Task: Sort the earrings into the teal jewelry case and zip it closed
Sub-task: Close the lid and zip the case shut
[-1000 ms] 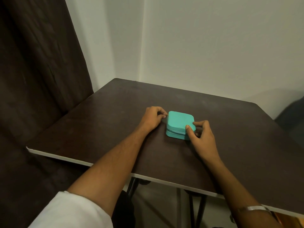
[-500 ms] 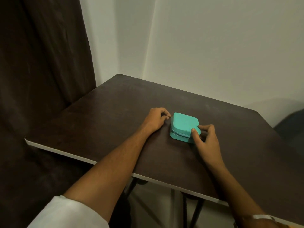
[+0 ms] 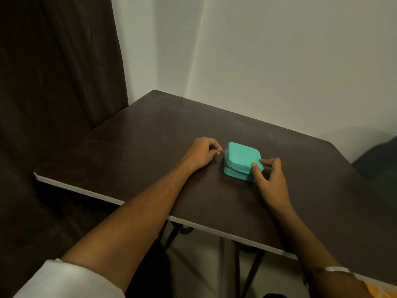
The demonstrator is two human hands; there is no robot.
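The teal jewelry case (image 3: 242, 158) lies lid down on the dark brown table (image 3: 133, 151), a little right of the middle. My left hand (image 3: 203, 152) pinches the small metal zipper pull (image 3: 223, 151) at the case's far left corner. My right hand (image 3: 269, 179) grips the case's near right corner, thumb on the lid and fingers curled along the right side. No earrings are in sight.
The table stands in a corner of pale walls, with a dark curtain (image 3: 53, 82) along its left side. Its white front edge (image 3: 103, 195) runs diagonally, with folding legs (image 3: 247, 274) below. A dark rounded shape (image 3: 380, 155) sits past the far right corner.
My left hand's pinch has travelled along the case's left side to the far left corner. My right hand keeps its hold on the near right corner.
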